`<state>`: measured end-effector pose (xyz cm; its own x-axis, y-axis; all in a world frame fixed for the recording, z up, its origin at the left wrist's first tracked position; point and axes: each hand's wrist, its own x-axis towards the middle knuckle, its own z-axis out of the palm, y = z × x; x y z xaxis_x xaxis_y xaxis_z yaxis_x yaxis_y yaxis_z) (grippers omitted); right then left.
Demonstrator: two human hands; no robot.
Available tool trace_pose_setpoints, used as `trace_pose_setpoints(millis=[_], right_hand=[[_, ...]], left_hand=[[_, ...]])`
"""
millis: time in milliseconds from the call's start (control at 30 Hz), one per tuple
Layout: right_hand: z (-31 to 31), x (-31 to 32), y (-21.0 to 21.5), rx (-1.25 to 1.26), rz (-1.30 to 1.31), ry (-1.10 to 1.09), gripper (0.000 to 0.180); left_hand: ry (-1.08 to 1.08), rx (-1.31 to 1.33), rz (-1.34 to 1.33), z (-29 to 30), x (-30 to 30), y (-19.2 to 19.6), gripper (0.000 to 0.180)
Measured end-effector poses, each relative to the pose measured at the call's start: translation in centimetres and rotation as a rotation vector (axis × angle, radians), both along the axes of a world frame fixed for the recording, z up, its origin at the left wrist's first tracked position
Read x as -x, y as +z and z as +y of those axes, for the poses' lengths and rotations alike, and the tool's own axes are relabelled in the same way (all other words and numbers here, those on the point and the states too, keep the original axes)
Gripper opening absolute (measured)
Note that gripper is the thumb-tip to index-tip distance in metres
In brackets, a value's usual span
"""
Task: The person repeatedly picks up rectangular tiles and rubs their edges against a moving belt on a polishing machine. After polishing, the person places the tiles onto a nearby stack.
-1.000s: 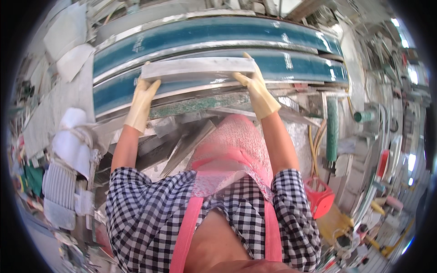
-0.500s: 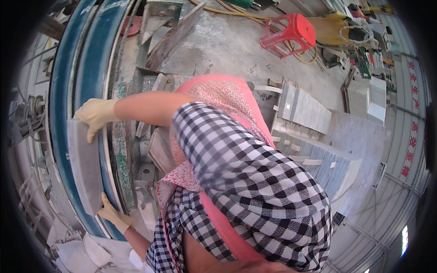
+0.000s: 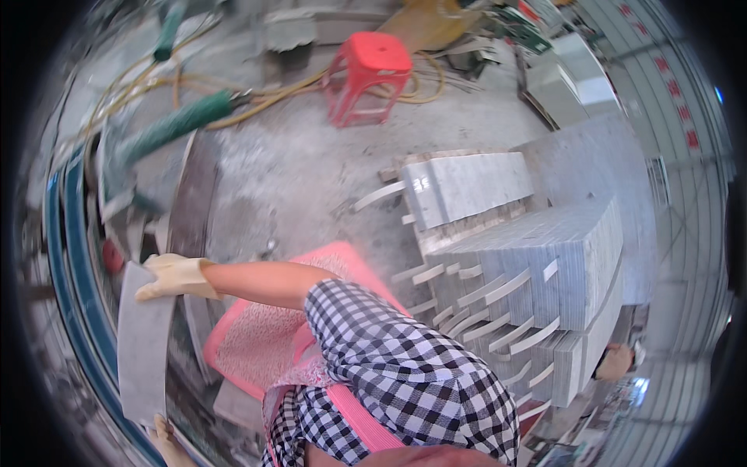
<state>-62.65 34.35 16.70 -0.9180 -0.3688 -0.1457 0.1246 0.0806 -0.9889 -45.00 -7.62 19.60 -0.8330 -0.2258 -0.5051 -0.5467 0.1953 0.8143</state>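
I hold a long grey stone slab (image 3: 144, 350) by its two ends, at the left of the view. My right hand (image 3: 176, 276), in a pale glove, grips its upper end. Only part of my gloved left hand (image 3: 163, 437) shows, at the slab's lower end near the picture's bottom edge. The slab lies alongside the blue rails of a machine (image 3: 68, 257). My pink apron (image 3: 261, 338) and checked sleeve (image 3: 405, 381) fill the lower middle.
Stacks of grey stone slabs with pale spacer strips (image 3: 529, 265) stand on the floor at the right. Farther off are a red plastic stool (image 3: 366, 71), a green hose (image 3: 180, 123) and yellow cables. The concrete floor is dusty.
The view has swung to the right: the blue rails moved from the top to the left edge, and the slab stacks and stool came into sight. Both hands stay on the slab.
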Motion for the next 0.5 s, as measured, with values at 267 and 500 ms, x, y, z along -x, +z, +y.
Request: trace_pose_setpoints(millis=[267,500], right_hand=[[38.8,-10.2,-5.4,0.183,-0.322,-0.478,0.081],[59.5,-29.0,-10.5,0.099,-0.408,-1.34,0.063]], left_hand=[[-0.475,-0.057,0.011,41.0,14.0,-4.4,0.056],[-1.279,0.175,-0.132,76.0,18.0,-10.7,0.092]])
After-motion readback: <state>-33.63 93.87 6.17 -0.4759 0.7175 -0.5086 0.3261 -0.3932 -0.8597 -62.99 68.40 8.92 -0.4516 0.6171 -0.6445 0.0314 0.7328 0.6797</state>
